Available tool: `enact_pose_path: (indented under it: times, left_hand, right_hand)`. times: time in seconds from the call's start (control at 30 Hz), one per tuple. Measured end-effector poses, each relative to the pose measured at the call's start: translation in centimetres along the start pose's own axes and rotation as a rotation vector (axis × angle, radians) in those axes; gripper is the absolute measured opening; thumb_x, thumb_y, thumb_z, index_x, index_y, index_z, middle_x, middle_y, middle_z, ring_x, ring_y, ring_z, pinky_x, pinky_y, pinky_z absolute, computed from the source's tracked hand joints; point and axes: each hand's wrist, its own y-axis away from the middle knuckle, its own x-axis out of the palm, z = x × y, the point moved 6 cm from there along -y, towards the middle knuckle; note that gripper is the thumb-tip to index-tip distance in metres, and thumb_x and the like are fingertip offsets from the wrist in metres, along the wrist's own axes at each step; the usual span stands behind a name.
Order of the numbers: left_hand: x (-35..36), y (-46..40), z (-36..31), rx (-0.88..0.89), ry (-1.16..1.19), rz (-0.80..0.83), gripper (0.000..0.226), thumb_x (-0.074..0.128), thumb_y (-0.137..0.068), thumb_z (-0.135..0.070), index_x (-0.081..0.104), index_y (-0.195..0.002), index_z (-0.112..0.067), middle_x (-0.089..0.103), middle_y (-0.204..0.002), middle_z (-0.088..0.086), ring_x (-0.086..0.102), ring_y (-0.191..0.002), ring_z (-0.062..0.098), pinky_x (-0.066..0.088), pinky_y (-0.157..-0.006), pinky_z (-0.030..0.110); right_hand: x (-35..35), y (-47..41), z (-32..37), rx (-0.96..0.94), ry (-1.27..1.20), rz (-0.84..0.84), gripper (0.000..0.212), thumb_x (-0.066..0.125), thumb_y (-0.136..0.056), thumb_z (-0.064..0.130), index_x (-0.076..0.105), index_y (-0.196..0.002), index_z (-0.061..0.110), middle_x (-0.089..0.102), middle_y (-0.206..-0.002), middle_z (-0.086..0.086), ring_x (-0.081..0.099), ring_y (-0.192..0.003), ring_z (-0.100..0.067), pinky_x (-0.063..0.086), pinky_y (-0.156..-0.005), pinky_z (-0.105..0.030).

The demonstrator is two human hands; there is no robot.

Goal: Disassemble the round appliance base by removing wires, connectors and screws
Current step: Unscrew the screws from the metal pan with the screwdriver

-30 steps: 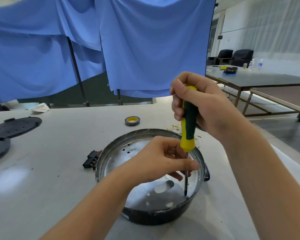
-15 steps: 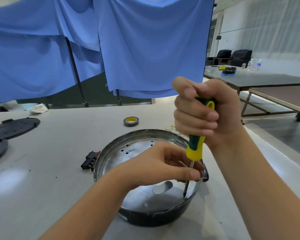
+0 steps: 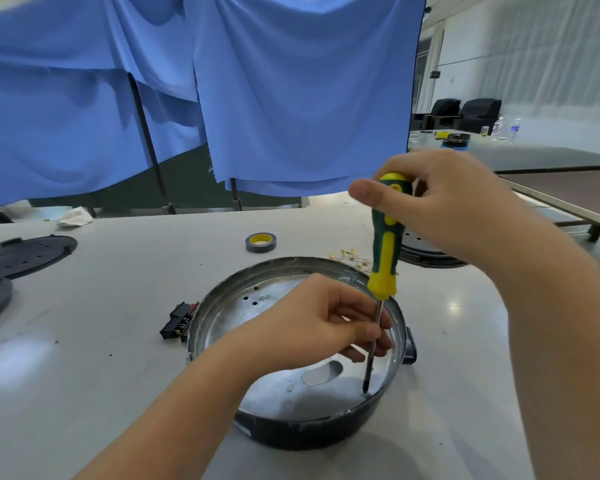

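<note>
1. Gripping the green-and-yellow screwdriver (image 3: pixel 385 251) by the top of its handle, your right hand (image 3: pixel 447 202) had its fingers curled round it and the thumb laid across the cap; the tool stood nearly upright, its tip down on the metal floor of the round appliance base (image 3: pixel 291 427), close to the right wall.
2. Your left hand (image 3: pixel 312 323) reached into the base and pinched the bare shaft between thumb and fingertips; the other fingers curled beneath.
3. The base sat on the tabletop (image 3: pixel 101 375) toward its near edge, roughly mid-width; its floor showed small holes and one larger oval opening.
4. A black connector block (image 3: pixel 179 322) lay just beside the base's left wall; a tape roll (image 3: pixel 261 242) lay farther back; small brass terminals (image 3: pixel 352 258) were scattered just behind the rim.
5. Two dark perforated plates (image 3: pixel 25 254) lay at the left edge; blue cloth (image 3: pixel 291 98) hung behind the far edge.
</note>
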Motion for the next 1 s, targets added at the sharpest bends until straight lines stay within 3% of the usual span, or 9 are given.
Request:
enact_pose_path:
  times: [0.1, 0.17, 0.23, 0.37, 0.47, 0.57, 0.63, 0.83, 1.0]
  left_hand:
    - [-0.3, 0.2, -0.1, -0.005, -0.027, -0.008, 0.019, 0.063, -0.088, -0.002, 0.071, -0.084, -0.018, 0.076, -0.079, 0.000, 0.074, -0.079, 0.018, 0.058, -0.067, 0.023]
    - [-0.5, 0.3, -0.2, -0.008, -0.051, -0.018, 0.010, 0.067, -0.086, -0.004, 0.071, -0.086, -0.013, 0.076, -0.082, 0.005, 0.074, -0.077, 0.018, 0.056, -0.065, 0.020]
    - [-0.7, 0.3, -0.2, -0.011, -0.055, -0.028, 0.005, 0.070, -0.083, -0.005, 0.070, -0.087, -0.008, 0.075, -0.083, 0.010, 0.074, -0.076, 0.020, 0.057, -0.066, 0.022]
    - [-0.9, 0.3, -0.3, 0.013, -0.116, -0.037, 0.011, 0.073, -0.081, -0.010, 0.066, -0.087, -0.004, 0.074, -0.081, 0.012, 0.074, -0.077, 0.024, 0.060, -0.075, 0.035]
    - [-0.9, 0.3, -0.4, 0.032, -0.160, -0.054, 0.013, 0.075, -0.080, -0.014, 0.065, -0.084, -0.007, 0.073, -0.078, 0.009, 0.073, -0.073, 0.022, 0.060, -0.069, 0.029]
    - [-1.0, 0.3, -0.4, 0.033, -0.193, -0.087, 0.014, 0.076, -0.079, -0.017, 0.064, -0.079, -0.011, 0.073, -0.072, 0.005, 0.073, -0.068, 0.018, 0.052, -0.060, 0.017]
    - [-0.9, 0.3, -0.3, 0.029, -0.177, -0.085, 0.014, 0.077, -0.079, -0.017, 0.064, -0.079, -0.011, 0.073, -0.073, 0.006, 0.073, -0.069, 0.017, 0.051, -0.061, 0.015]
    - [-0.5, 0.4, -0.5, -0.011, -0.052, 0.041, 0.009, 0.074, -0.081, -0.013, 0.071, -0.088, -0.017, 0.075, -0.086, 0.006, 0.073, -0.082, 0.023, 0.059, -0.075, 0.030]
    - [0.0, 1.2, -0.6, -0.038, 0.066, 0.197, 0.018, 0.069, -0.084, -0.003, 0.074, -0.098, -0.013, 0.075, -0.098, 0.009, 0.072, -0.093, 0.022, 0.057, -0.079, 0.028]
  right_hand:
    - [0.2, 0.1, 0.4, 0.021, -0.275, 0.100, 0.047, 0.052, -0.067, 0.070, 0.069, -0.095, 0.037, 0.064, -0.064, 0.012, 0.053, -0.055, -0.003, 0.049, -0.058, -0.024]
    - [0.3, 0.2, 0.4, 0.003, -0.398, 0.163, 0.045, 0.059, -0.070, 0.057, 0.066, -0.111, 0.039, 0.069, -0.078, 0.013, 0.066, -0.072, -0.004, 0.057, -0.079, -0.026]
    - [0.3, 0.4, 0.3, -0.023, -0.515, 0.196, 0.038, 0.061, -0.081, 0.040, 0.065, -0.118, 0.032, 0.072, -0.094, 0.005, 0.070, -0.089, -0.010, 0.053, -0.090, -0.026]
    - [0.7, 0.9, 0.7, -0.020, -0.902, 0.376, 0.026, 0.048, -0.091, 0.005, 0.064, -0.111, 0.010, 0.072, -0.104, -0.010, 0.069, -0.099, -0.023, 0.056, -0.082, -0.027]
    - [1.2, 0.5, 1.1, 0.029, -0.960, 0.387, 0.028, 0.043, -0.085, 0.013, 0.066, -0.101, 0.012, 0.072, -0.104, -0.009, 0.069, -0.099, -0.022, 0.056, -0.081, -0.031]
    - [1.3, 0.1, 1.1, -0.041, -0.459, 0.182, 0.031, 0.053, -0.084, 0.059, 0.069, -0.097, 0.036, 0.066, -0.095, 0.007, 0.063, -0.091, -0.006, 0.051, -0.080, -0.025]
    - [0.9, 0.1, 1.0, -0.038, -0.313, 0.093, 0.037, 0.056, -0.069, 0.067, 0.068, -0.096, 0.044, 0.057, -0.085, 0.014, 0.056, -0.080, -0.001, 0.043, -0.075, -0.024]
    - [-0.5, 0.6, 0.7, -0.120, -0.622, 0.192, 0.037, 0.069, -0.073, 0.032, 0.068, -0.110, 0.029, 0.074, -0.099, 0.004, 0.069, -0.096, -0.012, 0.054, -0.090, -0.029]
    - [-0.3, 2.1, 2.3, -0.305, -1.003, 0.479, 0.047, 0.055, -0.083, 0.004, 0.052, -0.130, 0.007, 0.066, -0.123, -0.006, 0.058, -0.121, -0.025, 0.050, -0.094, -0.034]
